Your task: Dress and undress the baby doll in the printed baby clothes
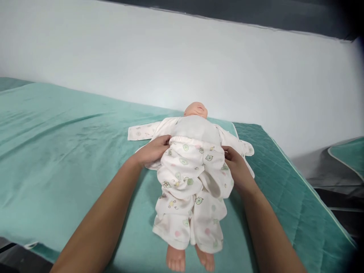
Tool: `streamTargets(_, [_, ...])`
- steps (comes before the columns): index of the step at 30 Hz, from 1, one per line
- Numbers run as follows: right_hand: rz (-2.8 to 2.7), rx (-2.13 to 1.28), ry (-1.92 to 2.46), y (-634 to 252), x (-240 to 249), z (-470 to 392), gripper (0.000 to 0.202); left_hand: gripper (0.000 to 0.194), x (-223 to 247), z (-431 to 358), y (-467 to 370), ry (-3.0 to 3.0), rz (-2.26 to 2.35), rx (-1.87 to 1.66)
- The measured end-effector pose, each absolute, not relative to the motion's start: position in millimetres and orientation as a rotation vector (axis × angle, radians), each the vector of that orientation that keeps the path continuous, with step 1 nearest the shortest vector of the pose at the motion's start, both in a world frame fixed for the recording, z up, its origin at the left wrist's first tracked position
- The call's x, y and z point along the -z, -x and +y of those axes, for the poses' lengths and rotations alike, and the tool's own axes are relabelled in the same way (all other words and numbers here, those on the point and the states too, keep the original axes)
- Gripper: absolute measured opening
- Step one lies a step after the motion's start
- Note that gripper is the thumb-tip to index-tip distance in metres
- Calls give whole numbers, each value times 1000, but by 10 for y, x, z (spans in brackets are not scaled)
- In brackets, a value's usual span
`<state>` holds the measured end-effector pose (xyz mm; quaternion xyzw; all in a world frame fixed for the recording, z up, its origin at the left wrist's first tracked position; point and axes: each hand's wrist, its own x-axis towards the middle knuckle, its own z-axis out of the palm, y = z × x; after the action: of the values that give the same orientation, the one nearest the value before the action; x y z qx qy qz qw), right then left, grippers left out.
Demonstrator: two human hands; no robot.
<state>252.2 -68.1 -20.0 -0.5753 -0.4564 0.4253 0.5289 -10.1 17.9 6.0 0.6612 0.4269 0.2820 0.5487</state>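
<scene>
A baby doll [196,109] lies on its back, head toward the wall and bare feet toward me. It wears white patterned pants [182,178], pulled up around its waist and bunched along the legs. A white long-sleeved top [143,131] is spread open beneath it, with a plain pale layer [196,127] over the chest. My left hand [153,151] is closed on the waistband's left side, thumb and fingers pinching the cloth. At the opposite side, my right hand [235,165] has its fingers curled at the waistband, the fingertips partly hidden by fabric.
Under the doll is a green padded mat [71,151], wrinkled at left and quilted at right [278,182]. A white wall [170,57] stands right behind its far edge. Another green padded surface [349,155] shows at far right.
</scene>
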Motion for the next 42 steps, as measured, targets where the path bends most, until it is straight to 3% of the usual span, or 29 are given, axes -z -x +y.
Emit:
streamTargets(16, [-1162,-1353,1155,-2684,11,-444,35,46,122,307,36,-1036,693,-790])
streamTargets(25, [-1146,-1308,1127,-2690,198,-454,42,49,125,289,39,-1141,722,-752])
streamTargets(42, [-1282,-1352,1168,-2803,202,-524,30,50,95,251,131,-1122,842,-668])
